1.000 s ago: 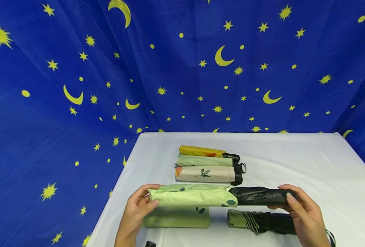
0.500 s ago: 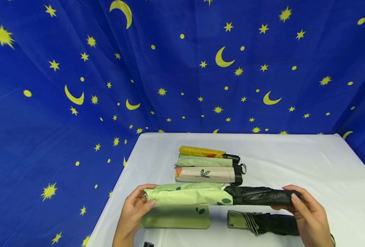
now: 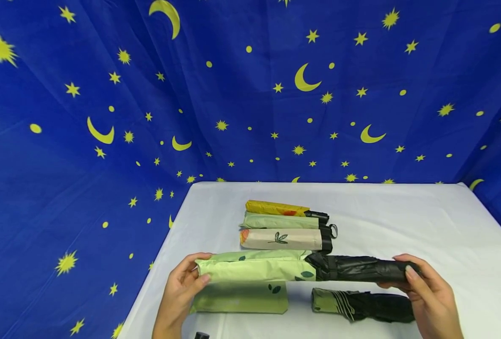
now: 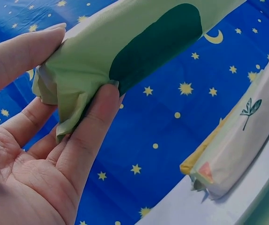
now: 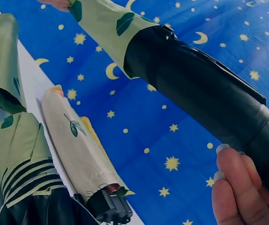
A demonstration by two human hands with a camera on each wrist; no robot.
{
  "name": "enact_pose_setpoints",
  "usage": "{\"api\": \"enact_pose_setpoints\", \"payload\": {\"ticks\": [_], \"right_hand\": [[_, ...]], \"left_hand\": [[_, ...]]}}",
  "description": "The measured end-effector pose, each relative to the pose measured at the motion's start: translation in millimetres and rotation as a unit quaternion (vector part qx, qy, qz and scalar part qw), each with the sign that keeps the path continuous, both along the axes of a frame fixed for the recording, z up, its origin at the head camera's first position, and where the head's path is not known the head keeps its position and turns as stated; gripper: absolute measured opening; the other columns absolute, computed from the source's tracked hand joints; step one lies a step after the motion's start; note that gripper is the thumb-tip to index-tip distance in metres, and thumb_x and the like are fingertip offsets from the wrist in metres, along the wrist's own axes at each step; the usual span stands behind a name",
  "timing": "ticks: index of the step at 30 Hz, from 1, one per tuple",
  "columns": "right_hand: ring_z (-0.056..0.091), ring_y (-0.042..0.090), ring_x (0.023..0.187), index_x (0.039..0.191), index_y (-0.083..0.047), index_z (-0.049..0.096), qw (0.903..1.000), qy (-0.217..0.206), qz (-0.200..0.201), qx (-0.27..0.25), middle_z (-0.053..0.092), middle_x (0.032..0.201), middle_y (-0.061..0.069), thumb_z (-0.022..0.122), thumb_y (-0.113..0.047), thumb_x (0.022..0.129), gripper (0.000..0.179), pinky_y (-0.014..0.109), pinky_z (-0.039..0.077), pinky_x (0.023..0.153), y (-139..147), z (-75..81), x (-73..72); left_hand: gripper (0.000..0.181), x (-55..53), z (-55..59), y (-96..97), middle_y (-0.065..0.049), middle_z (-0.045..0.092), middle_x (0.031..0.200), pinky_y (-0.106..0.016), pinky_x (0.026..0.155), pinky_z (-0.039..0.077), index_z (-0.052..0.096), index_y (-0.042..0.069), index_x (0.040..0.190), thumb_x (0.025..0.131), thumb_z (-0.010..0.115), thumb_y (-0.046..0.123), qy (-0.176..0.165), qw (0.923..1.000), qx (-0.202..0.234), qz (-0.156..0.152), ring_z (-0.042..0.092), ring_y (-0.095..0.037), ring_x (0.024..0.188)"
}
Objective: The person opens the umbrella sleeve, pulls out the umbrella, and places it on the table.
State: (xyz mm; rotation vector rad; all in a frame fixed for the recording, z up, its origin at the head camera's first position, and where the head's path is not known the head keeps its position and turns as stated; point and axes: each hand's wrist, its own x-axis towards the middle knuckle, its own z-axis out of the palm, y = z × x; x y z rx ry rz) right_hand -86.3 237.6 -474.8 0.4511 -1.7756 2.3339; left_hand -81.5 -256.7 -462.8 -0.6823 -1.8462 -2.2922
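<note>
A folded umbrella (image 3: 360, 269) is held level above the table, its black end at right showing and its left part inside a light green sleeve (image 3: 254, 269) with dark leaf prints. My left hand (image 3: 184, 287) pinches the sleeve's left end between thumb and fingers; the left wrist view shows crumpled fabric (image 4: 69, 89) there. At the other end my right hand (image 3: 430, 294) grips the black end of the umbrella. Below on the table lie a flat green sleeve (image 3: 242, 300) and, near my right hand, a striped green and black folded umbrella (image 3: 375, 307).
Toward the back, a yellow umbrella (image 3: 276, 207), a pale green umbrella (image 3: 280, 221) and a cream umbrella (image 3: 293, 239) lie side by side on the white table (image 3: 403, 212). A small black end (image 3: 201, 335) shows at the front edge. Starry blue cloth (image 3: 250, 94) hangs behind.
My hands have moved apart, the left one leftward and the right one rightward. More of the black umbrella shows beyond the sleeve's edge.
</note>
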Motion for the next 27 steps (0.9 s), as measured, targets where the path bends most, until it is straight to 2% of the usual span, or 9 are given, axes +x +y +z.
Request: {"api": "enact_pose_setpoints", "payload": {"ticks": [6,14,27], "right_hand": [[0.075,0.025,0.084,0.137,0.018,0.043,1.0,0.001,-0.004,0.003,0.069,0.11,0.009,0.03,0.005,0.109,0.033,0.032,0.06,0.079,2.3,0.1,0.5],[0.075,0.026,0.083,0.138,0.013,0.047,0.9999,0.001,-0.005,-0.013,0.071,0.107,0.011,0.028,0.004,0.11,0.035,0.032,0.06,0.079,8.6,-0.2,0.0],[0.075,0.027,0.085,0.139,0.015,0.045,0.9992,0.008,0.003,-0.039,0.071,0.11,0.012,0.027,0.005,0.109,0.036,0.032,0.06,0.079,16.0,-1.8,1.7]], "left_hand": [[0.039,-0.6,-0.6,-0.8,-0.016,0.063,0.129,-0.028,0.082,0.057,0.046,-0.02,0.133,0.094,0.051,-0.02,-0.004,1.0,0.0,0.002,0.067,-0.019,0.104],[0.04,-2.4,-1.3,-2.6,-0.016,0.063,0.128,-0.027,0.081,0.057,0.045,-0.021,0.133,0.093,0.049,-0.021,0.014,0.9999,0.001,-0.003,0.067,-0.019,0.102],[0.039,-4.6,-1.9,-8.0,-0.013,0.067,0.119,-0.027,0.083,0.056,0.046,-0.021,0.132,0.094,0.049,-0.021,0.009,0.9995,-0.005,0.029,0.066,-0.017,0.1]]}}
